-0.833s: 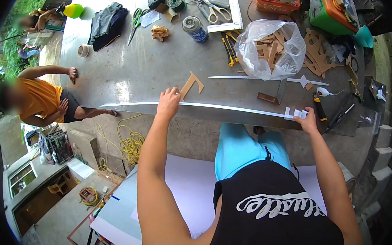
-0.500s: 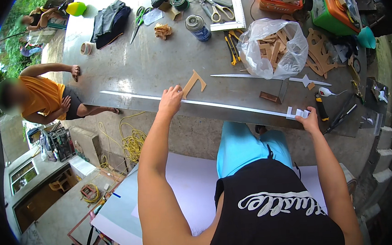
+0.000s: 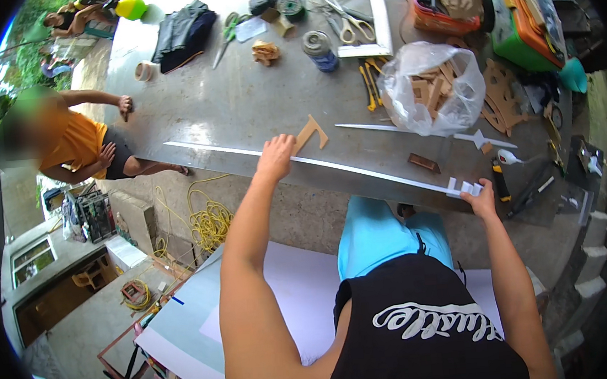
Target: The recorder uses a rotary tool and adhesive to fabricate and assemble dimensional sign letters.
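Note:
A long thin white strip [image 3: 381, 175] runs along the near edge of the grey metal table. My left hand [image 3: 277, 157] is closed over it near its middle, fingers bent down on the tabletop. Right by those fingers lies a flat tan cut-out piece [image 3: 312, 133] with a hooked end; whether they touch it, I cannot tell. At the strip's right end, my right hand [image 3: 481, 200] pinches with thumb and fingers beside several small white tabs [image 3: 463, 185]. Its fingertips partly hide that end.
A clear plastic bag [image 3: 429, 87] of tan pieces, a brown block [image 3: 423, 163], a black-and-yellow cutter [image 3: 500, 181], a can [image 3: 320, 51], scissors [image 3: 351, 22] and a white square [image 3: 381, 26] lie around. A person in an orange shirt [image 3: 82, 143] stands at the table's left end.
The whole view has shifted slightly, with things now a little lower and farther right. Both hands keep about the same places along the strip.

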